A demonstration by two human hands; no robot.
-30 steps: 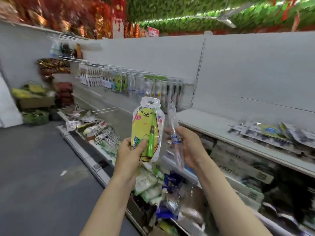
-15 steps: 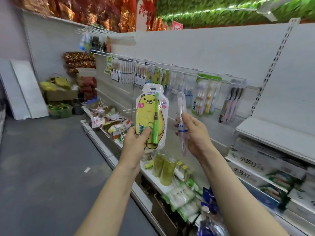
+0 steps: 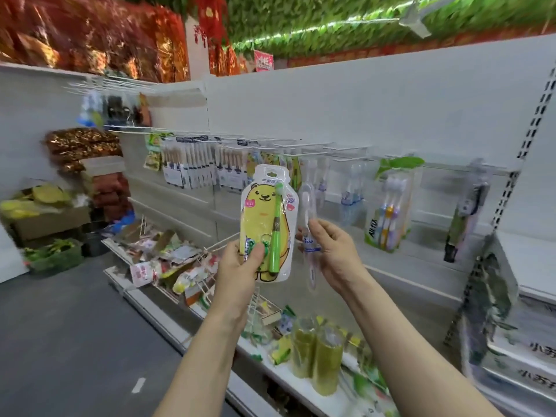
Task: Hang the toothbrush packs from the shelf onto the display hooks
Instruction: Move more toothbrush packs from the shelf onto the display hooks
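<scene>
the left hand (image 3: 240, 266) grips the bear pack (image 3: 266, 224) by its lower edge, thumb pressed on the front and fingers curled behind, so the punched hole at the top stays free and upright, which looks like the sensible hold for sliding it onto a hook. the right hand (image 3: 334, 254) pinches the clear pack (image 3: 310, 233) at its middle between thumb and curled fingers, again leaving its top end free. both packs sit at the centre of the frame, in front of the row of hooks (image 3: 316, 149) that runs across the middle, near it but not yet on any prong. already hanging there are dark brush packs (image 3: 192, 167) left of centre and a three-brush pack (image 3: 389, 209) to the right. in the lower middle, green bottles (image 3: 316, 353) stand on the low shelf (image 3: 192, 335). the crowding of hung packs behind the bear pack may hide a free prong; i cannot tell which hook is empty.
</scene>
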